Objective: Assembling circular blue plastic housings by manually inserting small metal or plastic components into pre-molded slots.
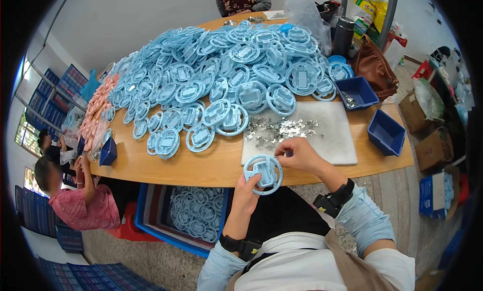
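Observation:
My left hand (245, 194) grips a light blue plastic ring, shaped like a toy steering wheel (265, 173), by its lower left edge, with the thumb on its middle part. It is held just over the table's near edge. My right hand (298, 155) is closed in a pinch beside the wheel's upper right rim; what its fingertips hold, if anything, is too small to make out. Just beyond my hands, small shiny metal pieces (282, 128) lie scattered on a white foam mat (336, 146).
A big heap of light blue wheels (201, 64) covers the table's far side, with pink parts (99, 115) at its left. Two blue bins (386, 132) (357, 92) stand right of the mat. Below the table edge is a blue crate (151, 210) of wheels. Co-workers (83, 205) sit left and across.

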Available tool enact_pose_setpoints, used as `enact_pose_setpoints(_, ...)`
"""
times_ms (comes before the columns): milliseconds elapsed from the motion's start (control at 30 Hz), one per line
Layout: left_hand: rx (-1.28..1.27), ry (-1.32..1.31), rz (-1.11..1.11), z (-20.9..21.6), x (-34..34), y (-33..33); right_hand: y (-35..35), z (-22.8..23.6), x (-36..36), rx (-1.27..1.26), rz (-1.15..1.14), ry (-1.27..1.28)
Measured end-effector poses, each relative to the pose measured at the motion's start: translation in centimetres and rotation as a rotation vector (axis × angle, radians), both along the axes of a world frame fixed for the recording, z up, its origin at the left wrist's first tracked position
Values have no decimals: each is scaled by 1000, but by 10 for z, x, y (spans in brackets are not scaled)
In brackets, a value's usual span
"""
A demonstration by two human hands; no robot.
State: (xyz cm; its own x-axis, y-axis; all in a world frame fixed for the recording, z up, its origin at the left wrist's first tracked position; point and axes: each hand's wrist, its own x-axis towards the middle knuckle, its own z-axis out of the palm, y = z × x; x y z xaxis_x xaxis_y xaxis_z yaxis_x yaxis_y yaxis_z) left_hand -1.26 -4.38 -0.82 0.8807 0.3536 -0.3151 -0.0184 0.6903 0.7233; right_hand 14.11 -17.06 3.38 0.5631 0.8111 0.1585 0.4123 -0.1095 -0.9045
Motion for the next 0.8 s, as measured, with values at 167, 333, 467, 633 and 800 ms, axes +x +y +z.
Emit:
enact_pose_setpoints(167,-17,9,-12,-5,-1,3,22,-8,-15,95,109,-296)
enact_pose_setpoints(333,-30,15,-13,-3,-1,3,27,-10,-23,72,145,-385)
enact_pose_setpoints(467,-40,20,-4,-6,-2,4,29,-8,-32,-12,138,-492)
enact_pose_setpoints(633,-59,15,-9,-12,-2,7,33,-19,-40,-9,14,-596)
enact_pose_setpoints(800,-62,26,-11,-6,-1,5,25,-25,-49,-49,27,-667)
